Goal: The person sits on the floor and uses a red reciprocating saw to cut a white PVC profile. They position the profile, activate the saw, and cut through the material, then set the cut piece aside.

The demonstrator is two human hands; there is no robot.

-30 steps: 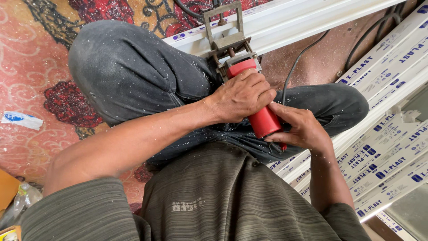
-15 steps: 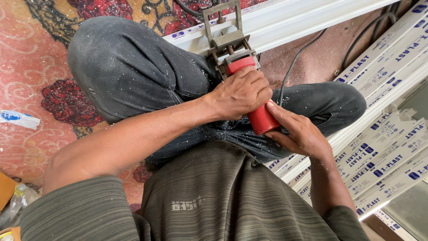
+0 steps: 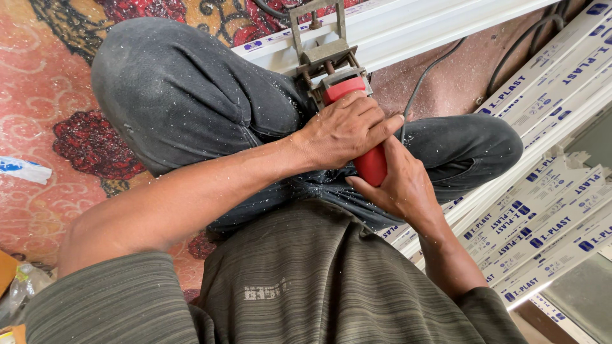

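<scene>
- Underneath, a red patterned carpet [image 3: 38, 127] is spread over the left and far part of the scene.
- Crossed legs in dark trousers [image 3: 185, 95], flecked with white shavings, are seen across the middle, with a striped olive shirt [image 3: 331, 280] at the near edge.
- White plastic profiles [image 3: 548, 216] with blue markings are stacked on the right, and one long white profile [image 3: 408, 28] is laid across the far side.
- A red power tool [image 3: 370, 162] is held upright in the middle, just above the lap; its grey metal base [image 3: 322, 54] is set against the long white profile.
- A black cable [image 3: 424, 83] is run from beside the tool toward the far right.
- The left hand [image 3: 344, 130] is wrapped over the upper part of the red body, fingers closed around it.
- The right hand [image 3: 398, 185] is clasped around the lower end of the same tool, fingers curled on it, touching the left hand.
- A small white wrapper [image 3: 22, 169] is left on the carpet at the far left edge.
</scene>
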